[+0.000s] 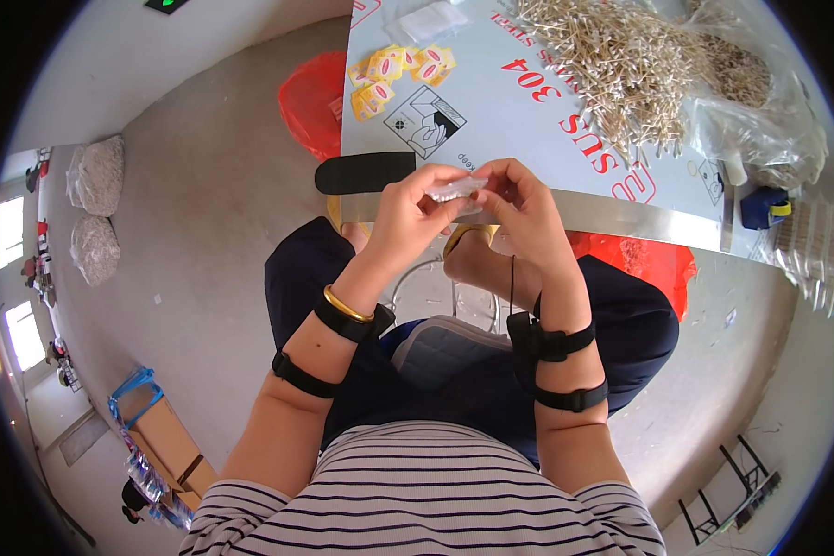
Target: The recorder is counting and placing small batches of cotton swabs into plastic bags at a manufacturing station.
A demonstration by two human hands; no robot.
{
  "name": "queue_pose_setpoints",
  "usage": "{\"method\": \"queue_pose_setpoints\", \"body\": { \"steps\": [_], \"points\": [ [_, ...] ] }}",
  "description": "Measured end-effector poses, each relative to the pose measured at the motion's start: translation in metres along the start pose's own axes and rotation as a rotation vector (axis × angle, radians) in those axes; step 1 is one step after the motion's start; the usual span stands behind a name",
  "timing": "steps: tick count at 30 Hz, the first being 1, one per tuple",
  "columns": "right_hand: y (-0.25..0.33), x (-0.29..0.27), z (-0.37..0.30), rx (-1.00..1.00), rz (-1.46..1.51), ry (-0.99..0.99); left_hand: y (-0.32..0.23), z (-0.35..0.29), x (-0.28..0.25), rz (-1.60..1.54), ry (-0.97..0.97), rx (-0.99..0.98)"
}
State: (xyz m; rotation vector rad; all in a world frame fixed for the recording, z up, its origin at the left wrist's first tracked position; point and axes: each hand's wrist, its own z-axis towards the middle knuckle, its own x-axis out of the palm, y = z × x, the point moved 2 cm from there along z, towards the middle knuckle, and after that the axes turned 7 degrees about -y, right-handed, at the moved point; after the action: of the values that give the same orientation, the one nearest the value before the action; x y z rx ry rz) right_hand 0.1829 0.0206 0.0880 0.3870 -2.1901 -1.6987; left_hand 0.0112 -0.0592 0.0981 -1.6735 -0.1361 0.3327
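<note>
Just above the table's near edge, both my hands hold a small clear plastic bag [456,190] with something whitish in it, too small to make out. My left hand [408,211] pinches one side of it between thumb and fingers. On the other side, my right hand [526,211] grips its end with bent fingers. A large heap of cotton swabs [621,79] with thin wooden sticks lies beyond my right hand. Small yellow and white packets [380,67] are scattered at the far left of the table, near flat clear plastic bags [428,22].
The metal-topped table [491,111] ends in a bent steel edge. A black strip [366,172] overhangs its left corner. Red plastic bags hang at the left [313,104] and below the right [653,269]. A dark blue tape dispenser [763,208] sits at the right corner.
</note>
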Motion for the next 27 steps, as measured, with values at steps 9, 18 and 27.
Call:
{"method": "queue_pose_setpoints", "body": {
  "steps": [9,18,27],
  "points": [
    [0.017,-0.002,-0.008,-0.26,-0.305,0.074,-0.033,-0.005,-0.012,-0.07,0.159,-0.094],
    [-0.007,0.006,-0.004,-0.26,-0.22,-0.028,-0.004,0.002,-0.003,0.03,0.109,-0.007],
    [-0.047,0.003,0.012,-0.121,-0.272,-0.018,0.034,0.015,-0.002,-0.051,0.144,-0.208]
  ]
}}
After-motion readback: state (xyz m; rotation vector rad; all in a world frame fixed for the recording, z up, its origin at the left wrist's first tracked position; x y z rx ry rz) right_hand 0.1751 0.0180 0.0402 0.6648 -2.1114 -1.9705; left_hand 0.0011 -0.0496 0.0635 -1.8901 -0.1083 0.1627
